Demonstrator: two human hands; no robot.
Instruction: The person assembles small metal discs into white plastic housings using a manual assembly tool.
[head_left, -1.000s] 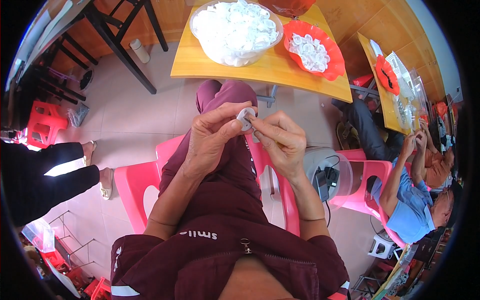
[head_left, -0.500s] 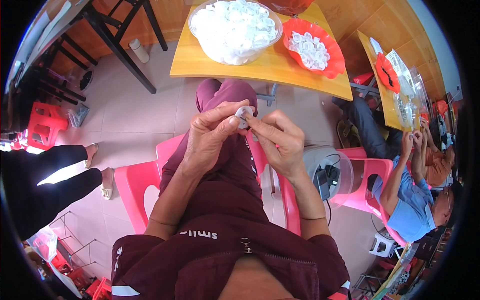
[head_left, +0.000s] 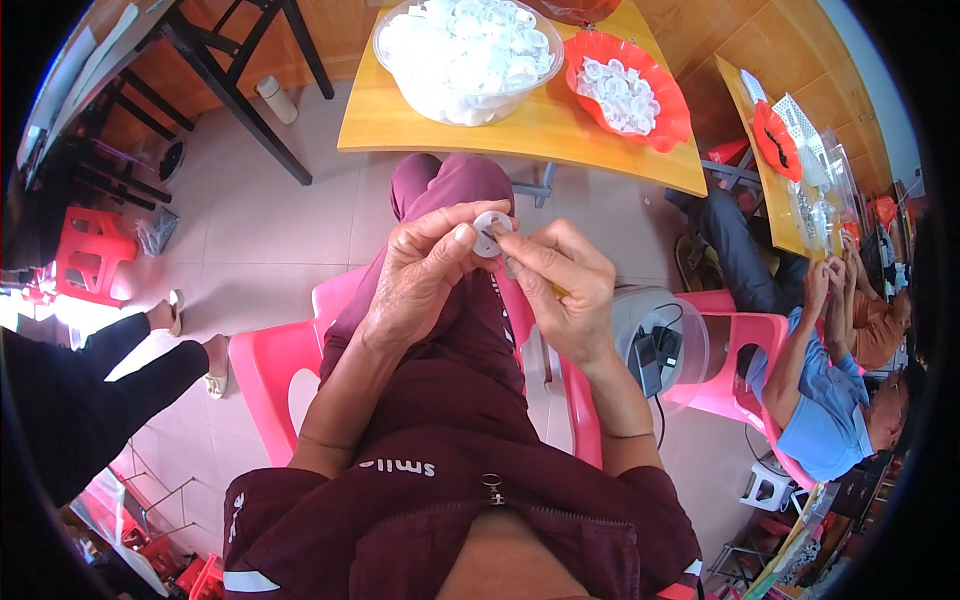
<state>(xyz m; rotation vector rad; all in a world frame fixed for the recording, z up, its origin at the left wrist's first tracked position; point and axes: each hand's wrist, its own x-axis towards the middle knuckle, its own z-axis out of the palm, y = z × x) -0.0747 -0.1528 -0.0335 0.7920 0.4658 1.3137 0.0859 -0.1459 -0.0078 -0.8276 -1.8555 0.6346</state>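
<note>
White disc (head_left: pixel 487 236) was up in the air over the lap, between both hands, face tilted toward the wearer. Looked like thin moulded plastic: probably very light, stiff, a bit slick, might crack if bent hard. Best hold would be a fingertip pinch on the rim, face left free.

Left hand (head_left: pixel 420 262) did that: thumb and forefinger pinched the disc's left edge. Right hand (head_left: pixel 568 280) had its forefinger against the face, thumb tucked below; couldn't tell whether it pinched a smaller part. Dark mark by that fingertip, too small to call slot or insert.

Below: purple trousers (head_left: pixel 455 190), soft matte cloth. Ahead: table (head_left: pixel 570 150), smooth yellow wood-look top. On it, clear bowl (head_left: pixel 470 108), round, thin-walled, heaped with glossy white pieces (head_left: pixel 465 50). Just right of it, red dish (head_left: pixel 677 125), wavy rim, loaded with smaller ring-like white parts (head_left: pixel 617 95).

Pink chair (head_left: pixel 262 375) under the wearer, shiny plastic. Right side: black adapter (head_left: pixel 645 365) on a translucent round lid-like surface.
</note>
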